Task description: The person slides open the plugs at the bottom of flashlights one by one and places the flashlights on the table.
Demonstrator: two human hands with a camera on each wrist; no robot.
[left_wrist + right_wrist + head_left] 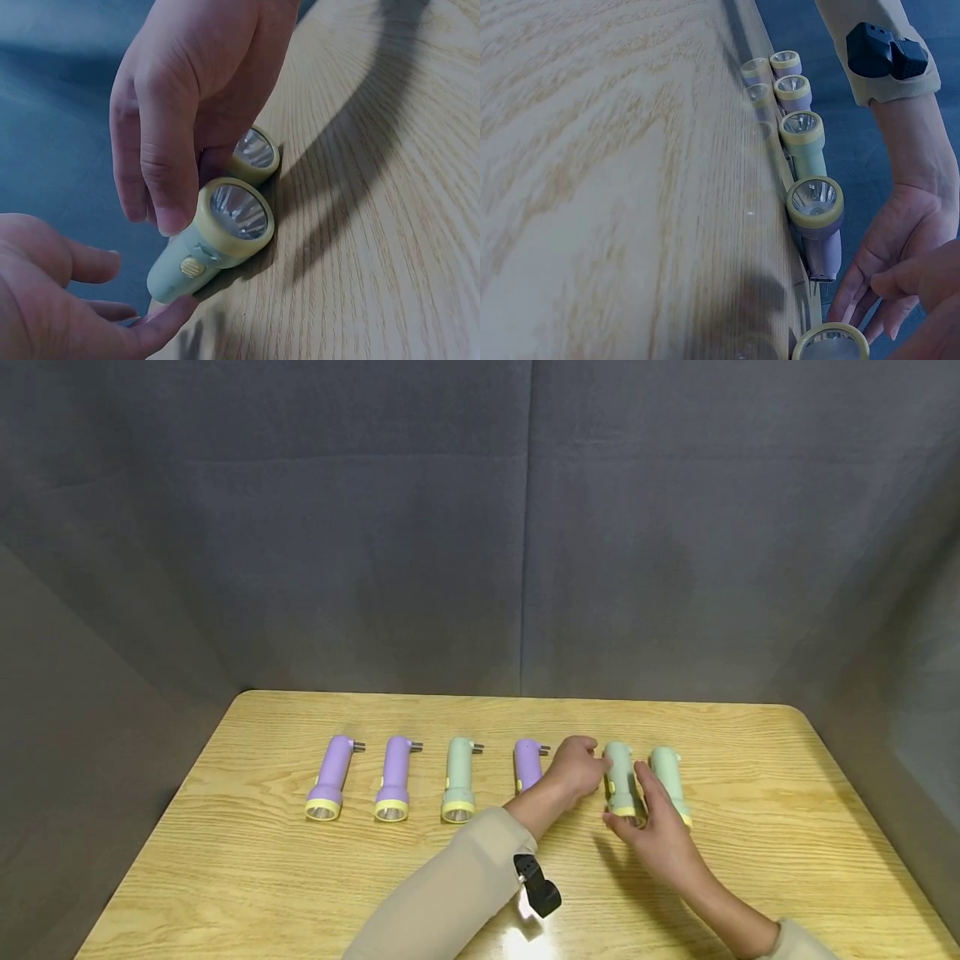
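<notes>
My left hand (577, 768) is beside the body of a pale green flashlight (619, 777), its fingertips right at that body in the left wrist view. That flashlight lies lens toward me, with a yellow rim and a yellow switch (192, 267). My right hand (663, 839) hovers over its lens end, thumb and fingers spread to either side. A second green flashlight (666, 768) lies just right, partly behind the right hand. Left of my left hand is a purple flashlight (528, 760), its lens end hidden by my forearm in the head view.
Further left lie another green flashlight (459, 777) and two purple ones, the nearer flashlight (395, 777) and the outermost flashlight (332, 777), with plug prongs sticking out. The wooden table (225, 877) ends at a grey curtain (375, 568). A black wrist camera (537, 887) hangs at my left sleeve.
</notes>
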